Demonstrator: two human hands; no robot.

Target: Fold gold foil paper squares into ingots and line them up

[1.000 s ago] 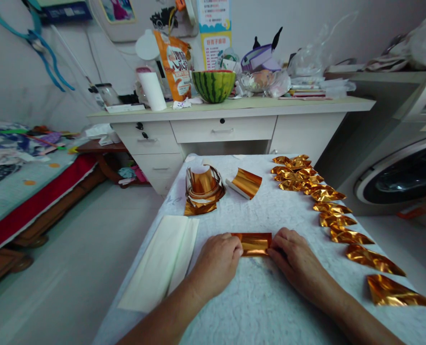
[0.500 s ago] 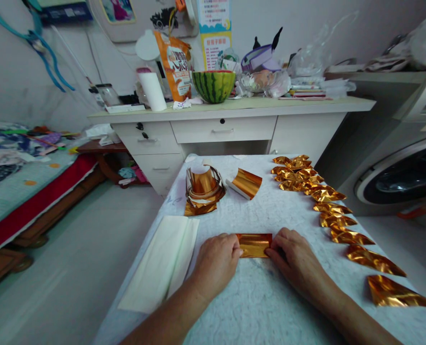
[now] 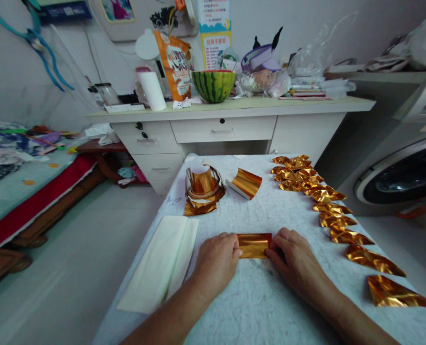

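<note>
A gold foil sheet (image 3: pixel 255 246) lies on the cloth-covered table between both hands, its sides curled up a little. My left hand (image 3: pixel 219 258) pinches its left end, and my right hand (image 3: pixel 294 251) pinches the right end. Behind them stands a curled stack of gold foil sheets (image 3: pixel 202 184), with a single curved foil sheet (image 3: pixel 247 183) to its right. Several folded gold foil pieces (image 3: pixel 374 259) form a row down the table's right side. Folded pale paper (image 3: pixel 158 263) rests left of my left hand.
Past the table (image 3: pixel 234 311) is a white desk (image 3: pixel 223 112) holding a watermelon half (image 3: pixel 213 86), an orange bag (image 3: pixel 175 67) and plastic bags. A washing machine (image 3: pixel 388 143) stands at the right, a bed (image 3: pixel 22 187) at the left.
</note>
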